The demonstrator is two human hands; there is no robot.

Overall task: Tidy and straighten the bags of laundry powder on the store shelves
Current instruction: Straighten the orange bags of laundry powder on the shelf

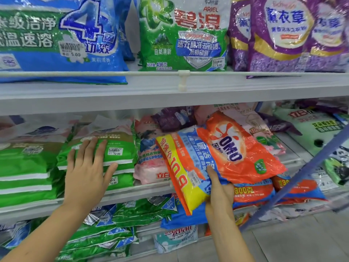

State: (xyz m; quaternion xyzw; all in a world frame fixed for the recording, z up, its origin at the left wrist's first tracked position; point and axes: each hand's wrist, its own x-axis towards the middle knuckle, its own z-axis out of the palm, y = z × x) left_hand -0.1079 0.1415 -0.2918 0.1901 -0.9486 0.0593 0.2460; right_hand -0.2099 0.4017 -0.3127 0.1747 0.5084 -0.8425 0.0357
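Note:
On the middle shelf lies a stack of green laundry powder bags (113, 156) with price stickers. My left hand (88, 167) rests flat on the front of that stack, fingers straight and spread. To the right, an orange and blue OMO bag (222, 152) sits tilted, its yellow end hanging over the shelf edge. My right hand (219, 190) grips this bag from below, thumb pressed on its face. More orange OMO bags (253, 191) lie flat under it. A pink bag (149, 163) stands between the green stack and the OMO bag.
The top shelf (132, 87) carries upright blue (62, 35), green Ariel (183, 35) and purple (283, 35) bags behind a white rail. Green bags (120, 224) fill the bottom shelf. A blue slanted bar (302, 176) crosses at right. Grey floor tiles (292, 242) lie bottom right.

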